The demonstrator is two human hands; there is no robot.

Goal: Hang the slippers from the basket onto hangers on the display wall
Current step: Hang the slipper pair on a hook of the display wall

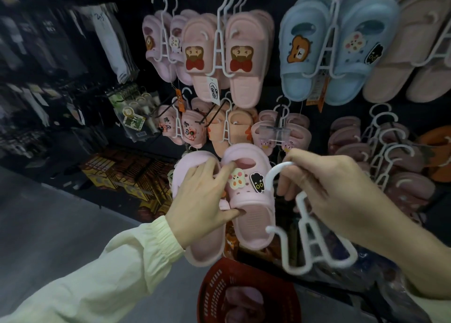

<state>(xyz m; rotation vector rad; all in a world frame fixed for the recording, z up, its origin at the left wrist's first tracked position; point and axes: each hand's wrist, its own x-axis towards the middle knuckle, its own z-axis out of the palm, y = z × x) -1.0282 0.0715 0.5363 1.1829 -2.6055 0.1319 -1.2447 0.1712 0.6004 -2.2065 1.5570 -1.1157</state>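
Left hand (202, 200) grips pink slippers (251, 220); right hand (324, 183) holds hanger (301, 237); tags (214, 90) unreadable.

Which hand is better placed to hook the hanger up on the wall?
Probably the right hand: its grip is on the white hanger by its hook, while the left hand is full, holding the pink slippers.

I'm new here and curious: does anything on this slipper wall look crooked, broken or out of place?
Nothing looks damaged or spilled. The only loose things are the pink slippers in the left hand and the empty white hanger in the right hand, not yet joined.
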